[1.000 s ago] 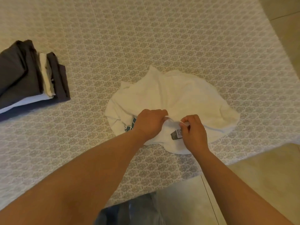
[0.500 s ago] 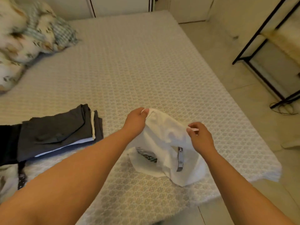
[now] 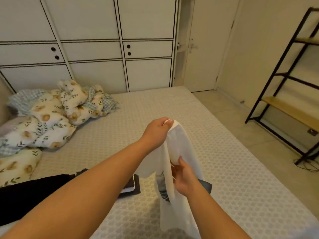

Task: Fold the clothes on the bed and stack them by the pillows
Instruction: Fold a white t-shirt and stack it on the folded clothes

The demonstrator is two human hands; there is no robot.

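White shirt (image 3: pixel 179 152) hangs above the bed (image 3: pixel 233 178), left hand (image 3: pixel 156 133) pinching its top, right hand (image 3: pixel 183 176) gripping lower down (fabric bunched). Best find both shoulders, shake it flat, then fold.

white shirt (image 3: pixel 181 147), grey honeycomb bed (image 3: pixel 233 178), floral pillows (image 3: pixel 51 118)

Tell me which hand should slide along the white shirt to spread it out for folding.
Probably the right hand: it grips the white shirt loosely mid-length, while the left hand pinches the top edge, holding it hanging above the bed.
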